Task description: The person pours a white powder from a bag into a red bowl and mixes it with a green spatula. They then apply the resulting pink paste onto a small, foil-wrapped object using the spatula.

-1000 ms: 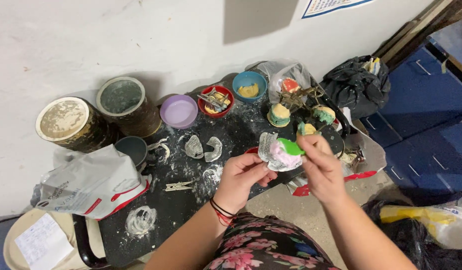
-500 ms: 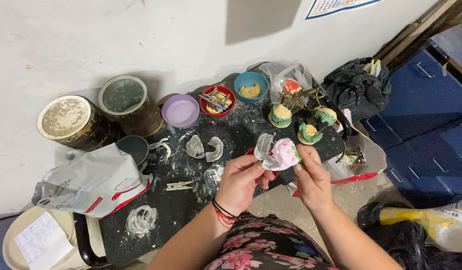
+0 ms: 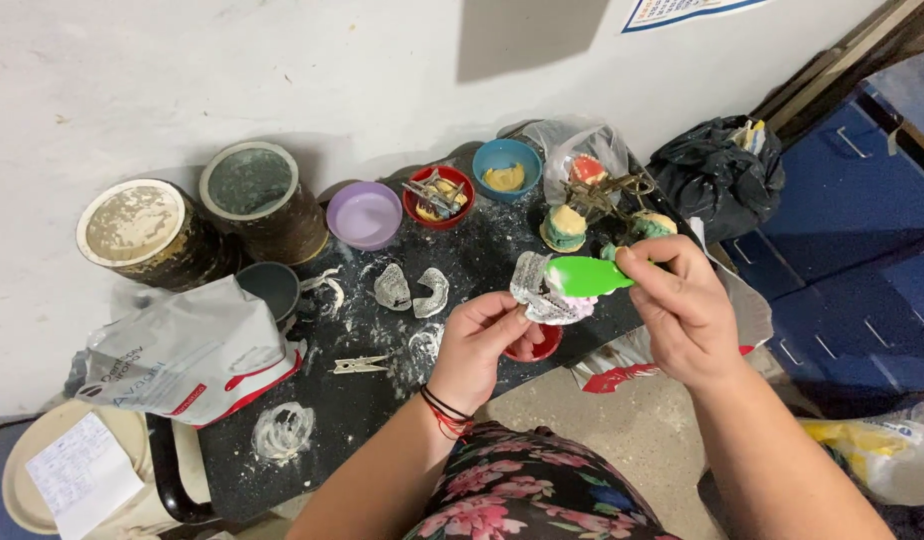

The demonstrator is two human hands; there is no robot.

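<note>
Left to right over my black, powder-dusted bench: my left hand pinches a perforated metal impression tray loaded with pink paste, while my right hand grips a flat green plastic spatula, its long axis running sideways with the blade resting on the tray. Behind stand two crusted tins, an empty lilac bowl, a red bowl of metal clips and a blue bowl holding yellow material.

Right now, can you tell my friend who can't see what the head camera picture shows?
A person's left hand holds a perforated metal tray with pink paste, while the right hand presses a green spatula onto it. Below them is a black table dusted with white powder, holding small coloured bowls, two tins and a white bag.
</note>
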